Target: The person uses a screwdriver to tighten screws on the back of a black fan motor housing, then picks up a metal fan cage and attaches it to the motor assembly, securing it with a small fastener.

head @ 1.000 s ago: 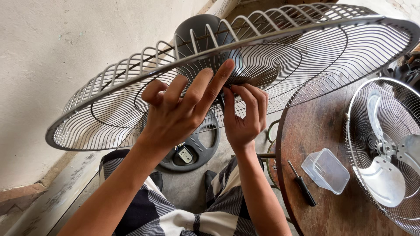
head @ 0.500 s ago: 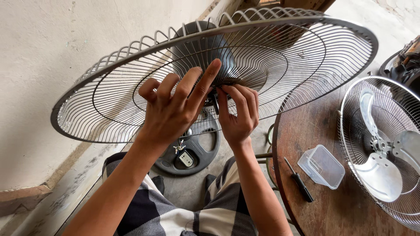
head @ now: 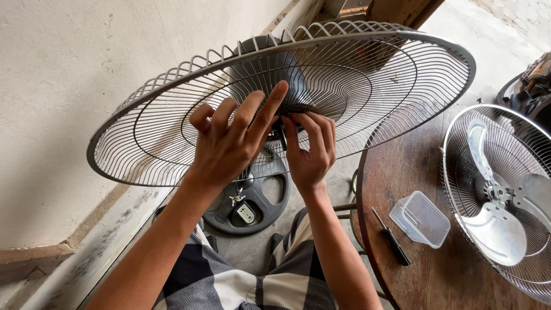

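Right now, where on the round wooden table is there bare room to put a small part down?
The wooden table is bare between its near-left rim and the clear plastic container, above the black screwdriver. A second bare patch lies below the container. The right side is crowded by the metal fan with its blades.

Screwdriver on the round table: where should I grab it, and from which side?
Grip the screwdriver by its black handle, likely from above. It lies flat on the wooden table, handle toward the near edge, shaft pointing away, beside the clear plastic container without touching it.
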